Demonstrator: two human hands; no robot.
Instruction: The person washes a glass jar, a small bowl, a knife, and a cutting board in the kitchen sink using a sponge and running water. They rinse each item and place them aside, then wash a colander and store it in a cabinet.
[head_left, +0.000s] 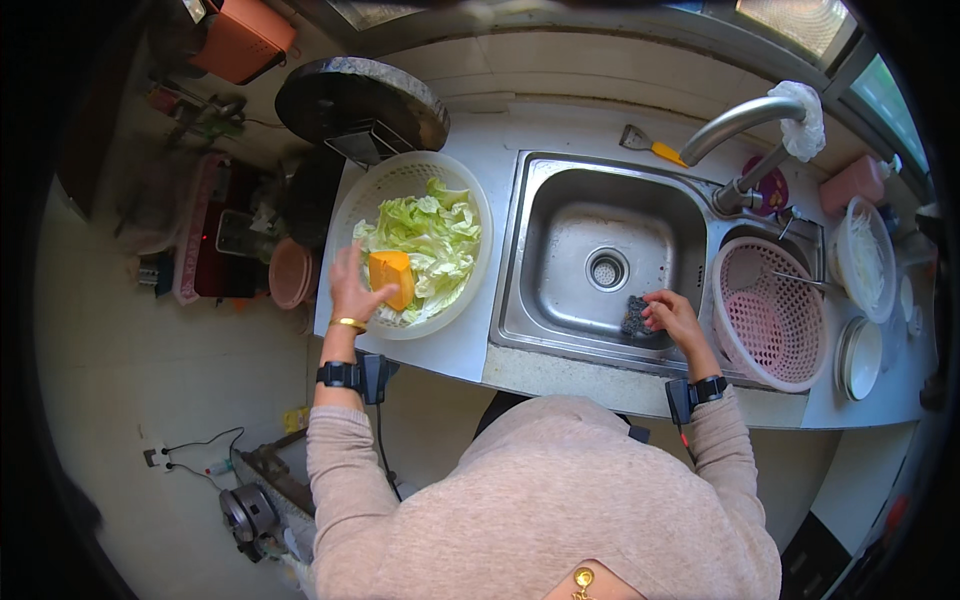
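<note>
My left hand (358, 289) is over the left rim of a white plastic colander (471, 300), fingers spread and holding nothing. A cut wedge of orange pumpkin (391, 279) lies beside its thumb, on torn cabbage leaves (427, 232) that fill much of the colander. My right hand (671, 316) reaches into the front right corner of a stainless steel sink (570, 225). Its curled fingertips meet the edge of a dark grey scouring pad (635, 316); whether they grip it is unclear.
A curved faucet (739, 124) rises behind the sink. To the right are a pink plastic basket (769, 315), stacked white bowls (861, 360) and a bowl of pale shreds (866, 255). A yellow-handled peeler (652, 145) lies behind. A round chopping board (360, 101) leans behind the colander.
</note>
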